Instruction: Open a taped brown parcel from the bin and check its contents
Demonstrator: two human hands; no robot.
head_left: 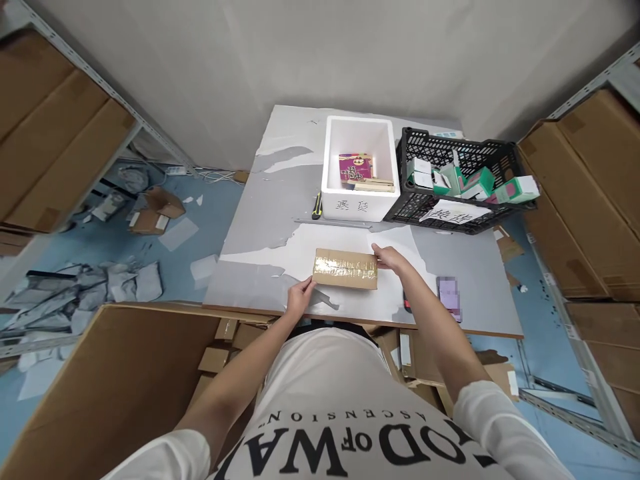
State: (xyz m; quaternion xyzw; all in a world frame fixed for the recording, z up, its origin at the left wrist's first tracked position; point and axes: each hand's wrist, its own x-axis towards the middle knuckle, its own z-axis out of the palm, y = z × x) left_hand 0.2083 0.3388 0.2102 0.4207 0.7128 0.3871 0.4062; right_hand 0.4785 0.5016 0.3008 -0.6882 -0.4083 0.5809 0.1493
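Hands, left [299,298] and right [389,257], flank flat, glossy-taped cardboard parcel [345,269].

Upside-down "OD OF WA" and "ASCENSION" on the white shirt [345,427] (handwritten characters on foam box [360,200] and crate's paper label [453,213] unreadable)

On the desk [280,220] are counted one taped cardboard parcel [345,269], one white foam box [360,167], one black crate [457,180], one phone [449,297] and one knife [317,205].
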